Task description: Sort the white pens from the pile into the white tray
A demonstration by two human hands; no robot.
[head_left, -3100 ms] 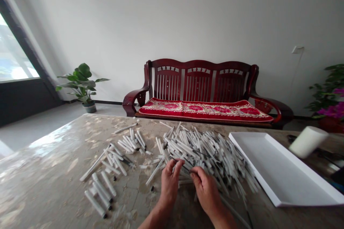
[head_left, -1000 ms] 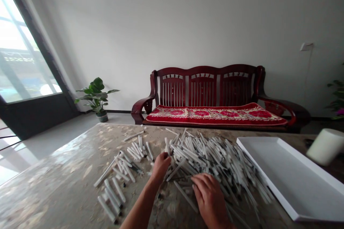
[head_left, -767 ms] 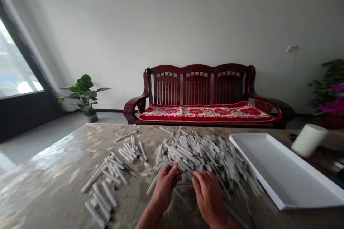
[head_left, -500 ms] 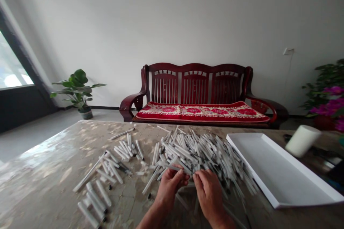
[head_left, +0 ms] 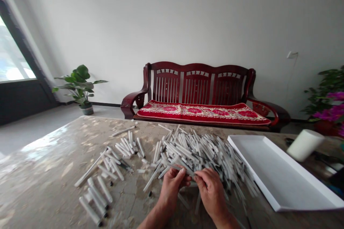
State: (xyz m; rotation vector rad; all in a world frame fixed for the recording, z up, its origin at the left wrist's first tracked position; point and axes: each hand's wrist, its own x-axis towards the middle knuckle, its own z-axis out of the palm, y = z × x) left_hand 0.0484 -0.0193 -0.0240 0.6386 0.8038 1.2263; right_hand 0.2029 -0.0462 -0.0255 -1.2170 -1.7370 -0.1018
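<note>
A big heap of white pen barrels (head_left: pixel 206 154) lies in the middle of a marbled table (head_left: pixel 48 182). My left hand (head_left: pixel 172 186) and my right hand (head_left: pixel 211 189) meet at the heap's near edge, fingers pinched together on one white pen piece (head_left: pixel 185 170) held between them. Smaller groups of white pen pieces lie to the left: a cluster (head_left: pixel 129 146) farther back and a row (head_left: pixel 98 195) near the front edge.
A long white tray (head_left: pixel 276 175) sits on the table's right side, a white cylinder (head_left: pixel 305 145) beyond it. Behind the table stand a red wooden bench (head_left: pixel 199 103), a potted plant (head_left: pixel 80 86) at left and a flowering plant (head_left: pixel 330 103) at right.
My left hand reached out to the left part of the heap, then came back to meet my right hand. Both hands now pinch one pen piece at the heap's near edge.
</note>
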